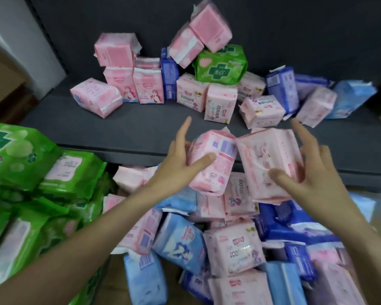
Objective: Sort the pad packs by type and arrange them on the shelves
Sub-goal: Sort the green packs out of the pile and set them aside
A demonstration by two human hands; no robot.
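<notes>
I am holding two pink packs out over the front edge of the dark shelf (141,126), one in each hand. My left hand (180,159) is gripping the left pink pack (213,161) with the thumb curled across its front face and the index finger sticking up past its left side; the other fingers are hidden behind it. My right hand (312,172) is gripping the right pink pack (271,164), thumb pressing on its front and the fingers spread behind its right edge. The two packs are tilting toward each other and touching along their upper inner corners. On the shelf beyond them, a loose row of packs is sitting against the back: a pink stack (117,62) at the left, a dark blue pack (169,78) standing upright beside it, and a green pack (220,64) lying on top of pink ones, with two more pink packs leaning above it. Further right, another dark blue pack (282,91) is standing, and a light blue pack (350,97) is lying at the far end. Below the shelf edge, under my arms, a jumbled heap (229,245) of pink, light blue and dark blue packs is lying mixed together. At my left, a pile of green packs (26,179) is sitting apart from that heap. The picture is blurring slightly, so I cannot read the print.
</notes>
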